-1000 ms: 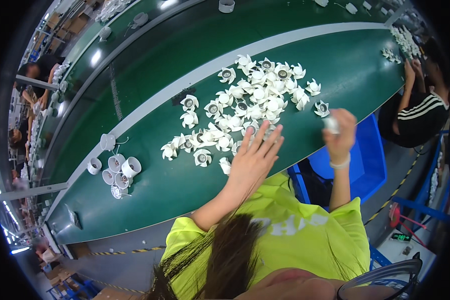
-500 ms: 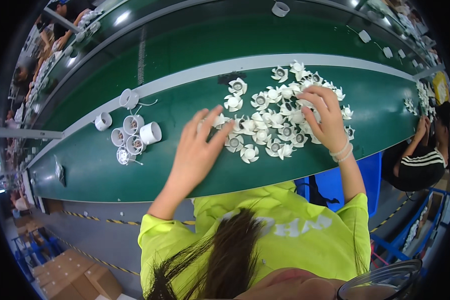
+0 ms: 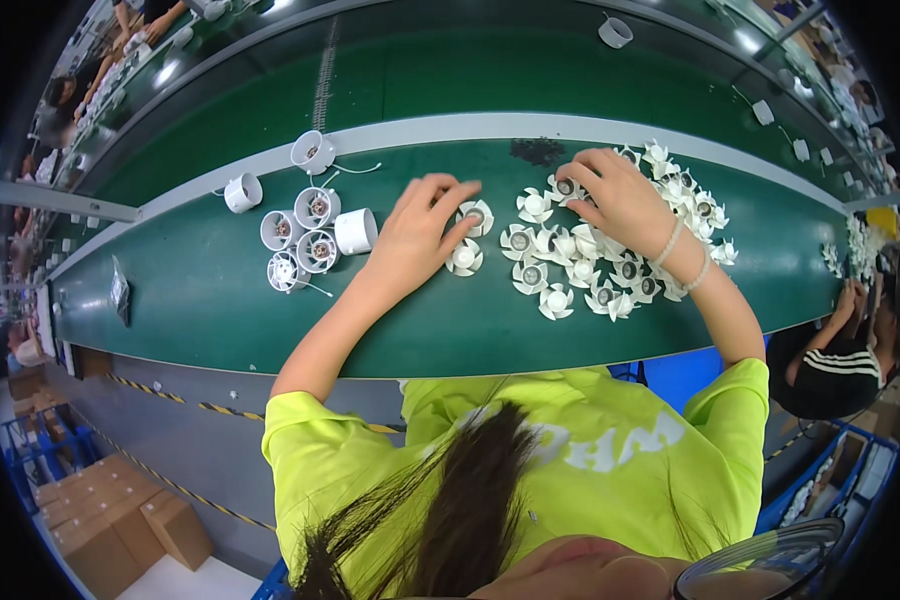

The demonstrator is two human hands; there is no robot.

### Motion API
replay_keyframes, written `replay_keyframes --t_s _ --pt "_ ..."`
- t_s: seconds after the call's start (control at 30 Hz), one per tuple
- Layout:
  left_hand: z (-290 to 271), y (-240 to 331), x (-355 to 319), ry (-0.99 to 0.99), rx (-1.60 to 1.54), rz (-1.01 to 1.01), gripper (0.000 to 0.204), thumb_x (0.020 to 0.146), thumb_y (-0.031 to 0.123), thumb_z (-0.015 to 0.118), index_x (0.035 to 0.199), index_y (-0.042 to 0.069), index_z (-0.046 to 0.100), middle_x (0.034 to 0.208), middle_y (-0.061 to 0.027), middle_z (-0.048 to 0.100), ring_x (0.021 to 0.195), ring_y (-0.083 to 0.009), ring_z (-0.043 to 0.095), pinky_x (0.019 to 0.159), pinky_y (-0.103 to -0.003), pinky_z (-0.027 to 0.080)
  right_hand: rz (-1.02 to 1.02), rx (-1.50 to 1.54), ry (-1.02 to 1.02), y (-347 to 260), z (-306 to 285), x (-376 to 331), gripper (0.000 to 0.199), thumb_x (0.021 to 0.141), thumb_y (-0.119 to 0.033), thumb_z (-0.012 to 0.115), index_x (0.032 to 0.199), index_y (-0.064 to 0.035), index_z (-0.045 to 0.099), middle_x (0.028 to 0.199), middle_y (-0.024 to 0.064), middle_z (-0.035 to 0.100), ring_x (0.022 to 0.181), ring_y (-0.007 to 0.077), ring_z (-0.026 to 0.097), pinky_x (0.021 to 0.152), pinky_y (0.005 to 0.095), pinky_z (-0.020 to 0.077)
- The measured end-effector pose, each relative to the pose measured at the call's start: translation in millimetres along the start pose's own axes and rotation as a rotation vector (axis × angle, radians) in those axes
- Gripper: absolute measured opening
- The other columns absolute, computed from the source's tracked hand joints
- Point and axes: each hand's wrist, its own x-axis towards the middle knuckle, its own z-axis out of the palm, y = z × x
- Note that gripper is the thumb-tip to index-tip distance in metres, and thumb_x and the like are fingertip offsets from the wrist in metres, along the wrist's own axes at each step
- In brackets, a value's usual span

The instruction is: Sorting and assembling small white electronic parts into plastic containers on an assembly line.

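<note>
L hand (image 3: 417,235) is palm-down over the table (image 3: 200,322), fingers arched, wide gap btwn thumb and index; nothing gripped afaict. Upper loose rotor (image 3: 479,216) (white, bladed, dark ring up) sits right at that gap, i.e. just R of the L hand. Thumb tip overlaps it in view; touch vs hover, can't tell. Lower loose rotor (image 3: 464,258), white dome up, lies just on my side of it. Key relation: this pair is btwn my two hands, L one nearer, w/ a strip of bare table separating it from the main rotor pile (image 3: 582,272). No long axis to speak of, they're roundish & lying flat.

R hand (image 3: 625,203) reaches in over the pile's far L part, fingers curled, thumb held apart, w/ a ring-up rotor (image 3: 568,188) under the fingertips. Prob touching; can't confirm a pinch (own fingers block the view, ofc). Forearm hides some of the pile too.

Other side of L hand: white cup housings (image 3: 355,232) in a loose cluster, nearest one just beside the hand. Dark smudge (image 3: 537,151) on the table past R fingertips.
</note>
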Motion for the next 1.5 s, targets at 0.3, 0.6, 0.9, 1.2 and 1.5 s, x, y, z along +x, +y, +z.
replay_keyframes --t_s 0.3,0.6,0.9,1.2,1.5 --pt "-28 6 -16 -0.198 0.016 0.270 0.032 0.087 0.016 0.073 0.117 0.010 0.065 0.106 -0.0038 0.056 0.086 -0.0209 0.056 0.079 -0.031 0.048 -0.282 0.015 0.046 3 16 29 0.023 0.084 -0.013 0.074 0.105 -0.0114 0.064 0.106 0.0037 0.061 0.095 0.0231 0.058 0.086 0.0331 0.0482" --pt "-4 8 -32 -0.134 0.008 0.143 0.034 0.084 0.014 0.073 0.117 0.010 0.066 0.104 -0.0034 0.058 0.086 -0.0213 0.056 0.078 -0.031 0.048 -0.217 -0.075 0.056 -22 2 16 0.029 0.079 -0.016 0.079 0.102 -0.0104 0.064 0.106 0.0036 0.061 0.096 0.0241 0.056 0.084 0.0335 0.0479" --pt "4 21 -3 0.167 0.172 0.279 0.032 0.086 0.017 0.073 0.117 0.012 0.066 0.115 -0.0030 0.062 0.099 -0.0201 0.061 0.089 -0.033 0.049 -0.050 0.058 0.094 -38 2 -51 0.031 0.080 -0.011 0.078 0.107 -0.0105 0.062 0.109 0.0046 0.058 0.095 0.0240 0.057 0.084 0.0322 0.0489" --pt "21 25 7 0.046 0.222 0.397 0.031 0.087 0.023 0.073 0.115 0.011 0.066 0.119 -0.0028 0.062 0.110 -0.0226 0.061 0.096 -0.035 0.047 -0.093 0.130 0.331 -32 29 -46 0.032 0.078 -0.001 0.077 0.106 -0.0071 0.065 0.112 0.0068 0.059 0.098 0.0255 0.058 0.085 0.0329 0.0505" --pt "36 50 -3 0.012 0.113 0.342 0.031 0.090 0.025 0.070 0.116 0.009 0.064 0.124 -0.0062 0.059 0.112 -0.0255 0.060 0.094 -0.035 0.049 -0.152 0.028 0.319 -39 21 -58 0.023 0.080 0.001 0.074 0.101 -0.0061 0.066 0.108 0.0065 0.060 0.098 0.0255 0.060 0.085 0.0320 0.0510"
